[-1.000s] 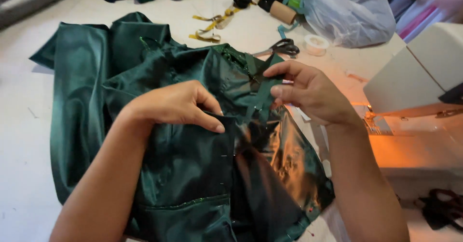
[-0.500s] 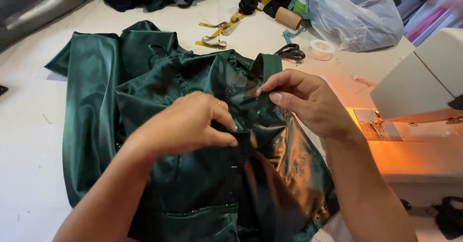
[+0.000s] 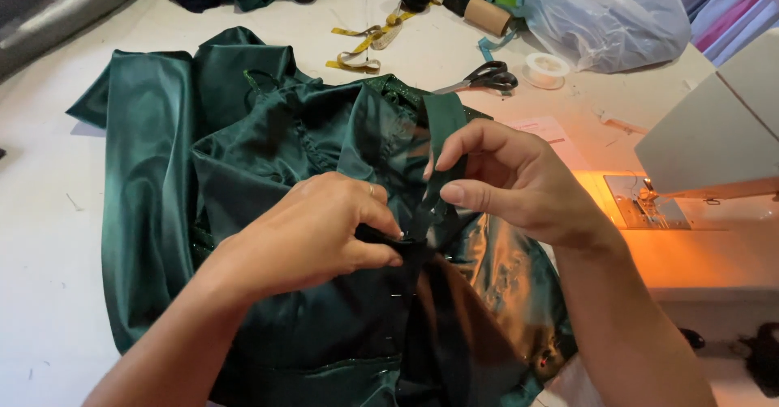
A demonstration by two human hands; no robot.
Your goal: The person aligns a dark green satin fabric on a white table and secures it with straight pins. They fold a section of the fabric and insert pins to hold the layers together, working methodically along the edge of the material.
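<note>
A dark green satin garment [image 3: 203, 180] lies bunched on a white table [image 3: 49, 293]. My left hand [image 3: 316, 232] pinches a fold of the green fabric at the middle seam, thumb and fingers closed on it. My right hand [image 3: 511, 184] holds a narrow green strip [image 3: 434, 163] of the same garment between thumb and fingers, just right of the left hand. The two hands are almost touching. Small pins show along the seam below the hands.
A white sewing machine [image 3: 714, 139] with a lit needle plate stands at the right. Black-handled scissors [image 3: 487, 78], a spool of clear thread [image 3: 545, 68], a yellow measuring tape [image 3: 365, 46], a cardboard tube and a plastic bag [image 3: 600, 13] lie at the back.
Both hands stayed on the seam. The right hand shifted its fingers onto the narrow strip and the left hand closed tighter on the fold. The view tilted slightly.
</note>
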